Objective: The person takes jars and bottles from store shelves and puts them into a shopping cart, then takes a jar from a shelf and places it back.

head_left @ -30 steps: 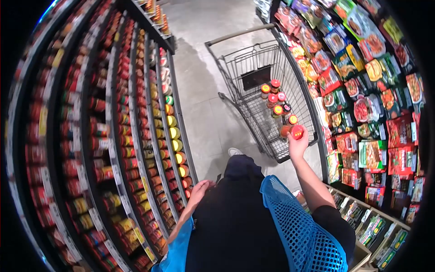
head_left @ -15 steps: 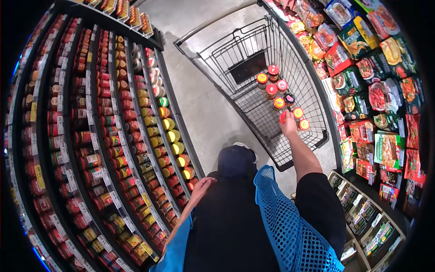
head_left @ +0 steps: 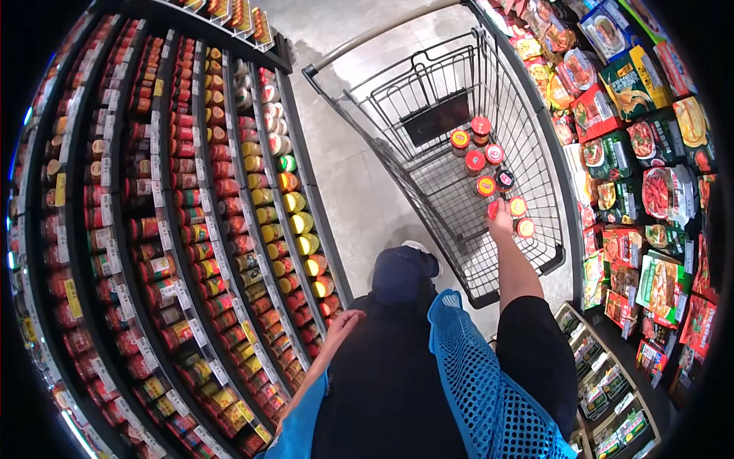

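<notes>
My right hand (head_left: 501, 219) reaches into the black wire shopping cart (head_left: 417, 195), its fingers closed on the lid of a red-lidded jar (head_left: 492, 208). Close beside that jar stand a yellow-and-red-lidded jar (head_left: 518, 206) and another jar (head_left: 524, 227). Farther up the cart floor is a cluster of several upright jars, among them a black-lidded jar (head_left: 505, 180) and a yellow-lidded jar (head_left: 485, 186). By my body, nearest the left shelf, my left hand (head_left: 344, 326) hangs with its fingers curled together and nothing visible in them.
On the left, a tall shelf (head_left: 200, 229) carries rows of jars with price tags along its edges. Packaged foods (head_left: 623, 153) fill the display on the right, beside the cart. A low slatted rack (head_left: 608, 382) stands at lower right. Grey floor (head_left: 348, 164) separates shelf and cart.
The view has shifted, so the cart and jars appear slightly farther right and lower. My right hand stays on the red-lidded jar in the cart. My left hand stays by my body.
</notes>
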Available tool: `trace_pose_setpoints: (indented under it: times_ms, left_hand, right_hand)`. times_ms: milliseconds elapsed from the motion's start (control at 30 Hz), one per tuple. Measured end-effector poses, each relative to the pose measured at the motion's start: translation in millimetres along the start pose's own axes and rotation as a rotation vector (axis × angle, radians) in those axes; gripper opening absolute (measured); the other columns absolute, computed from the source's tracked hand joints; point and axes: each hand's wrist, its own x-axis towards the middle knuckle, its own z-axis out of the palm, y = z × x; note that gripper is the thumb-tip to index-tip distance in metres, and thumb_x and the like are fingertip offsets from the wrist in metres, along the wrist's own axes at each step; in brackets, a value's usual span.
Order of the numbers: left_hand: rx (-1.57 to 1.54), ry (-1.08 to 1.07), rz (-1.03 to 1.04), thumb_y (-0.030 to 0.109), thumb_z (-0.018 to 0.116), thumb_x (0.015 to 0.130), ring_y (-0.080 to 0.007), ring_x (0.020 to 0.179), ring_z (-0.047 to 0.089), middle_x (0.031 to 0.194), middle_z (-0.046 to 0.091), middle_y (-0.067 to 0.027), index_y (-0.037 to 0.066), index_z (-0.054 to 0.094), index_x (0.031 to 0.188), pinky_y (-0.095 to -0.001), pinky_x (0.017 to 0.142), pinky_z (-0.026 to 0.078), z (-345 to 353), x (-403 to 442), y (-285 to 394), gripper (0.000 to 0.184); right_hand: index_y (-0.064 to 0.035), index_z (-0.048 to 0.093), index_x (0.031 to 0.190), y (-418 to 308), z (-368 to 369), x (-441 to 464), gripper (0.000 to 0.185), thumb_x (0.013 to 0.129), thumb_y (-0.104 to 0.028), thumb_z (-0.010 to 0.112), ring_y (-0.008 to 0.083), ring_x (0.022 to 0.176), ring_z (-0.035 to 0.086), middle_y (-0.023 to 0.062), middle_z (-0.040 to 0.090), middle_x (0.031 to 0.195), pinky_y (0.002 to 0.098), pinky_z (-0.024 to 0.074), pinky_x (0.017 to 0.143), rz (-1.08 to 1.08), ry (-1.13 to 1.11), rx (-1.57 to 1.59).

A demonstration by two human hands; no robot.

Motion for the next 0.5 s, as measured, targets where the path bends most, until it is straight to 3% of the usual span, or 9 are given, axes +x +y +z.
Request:
trace_pose_setpoints:
  times_ms: [100, 200, 367, 500]
  left_hand:
    - [0.03, 0.005, -0.008, 0.024, 0.052, 0.102, -0.0102, 0.103, 0.059, 0.11, 0.065, -0.0026, 0.002, 0.061, 0.117, -0.0237, 0.091, 0.045, 3, -6, 2, 0.029]
    - [-0.047, 0.016, -0.09, 0.024, 0.052, 0.102, -0.0094, 0.102, 0.058, 0.107, 0.065, -0.0016, 0.002, 0.061, 0.117, -0.0231, 0.089, 0.045, 9, -12, 8, 0.028]
    - [-0.069, 0.026, -0.148, 0.023, 0.053, 0.102, -0.0088, 0.101, 0.059, 0.108, 0.065, -0.0025, 0.002, 0.061, 0.117, -0.0229, 0.088, 0.046, 16, -19, 19, 0.027]
    - [-0.093, 0.016, -0.145, 0.022, 0.053, 0.102, -0.0093, 0.101, 0.059, 0.11, 0.066, -0.0038, 0.001, 0.061, 0.117, -0.0232, 0.089, 0.046, 17, -22, 20, 0.027]
  right_hand:
    - [-0.0054, 0.039, 0.139, -3, -3, 1, 0.073, 0.075, -0.01, 0.074, 0.0387, 0.123, 0.05, 0.0185, 0.045, 0.137, 0.0447, 0.0463, 0.1, -0.022, -0.001, -0.007]
    - [-0.0058, 0.039, 0.139, -1, 4, 7, 0.074, 0.075, -0.01, 0.074, 0.0395, 0.12, 0.051, 0.0187, 0.046, 0.135, 0.0446, 0.0467, 0.099, -0.017, 0.053, 0.075]
    - [-0.0133, 0.026, 0.147, -21, -5, 3, 0.089, 0.075, -0.02, 0.078, 0.0405, 0.112, 0.058, 0.0156, 0.035, 0.144, 0.0507, 0.0517, 0.089, 0.069, -0.02, -0.07]
    - [-0.0133, 0.02, 0.15, -31, -14, -6, 0.093, 0.076, -0.022, 0.077, 0.0424, 0.109, 0.059, 0.0165, 0.031, 0.148, 0.05, 0.0519, 0.088, 0.084, -0.012, -0.07]
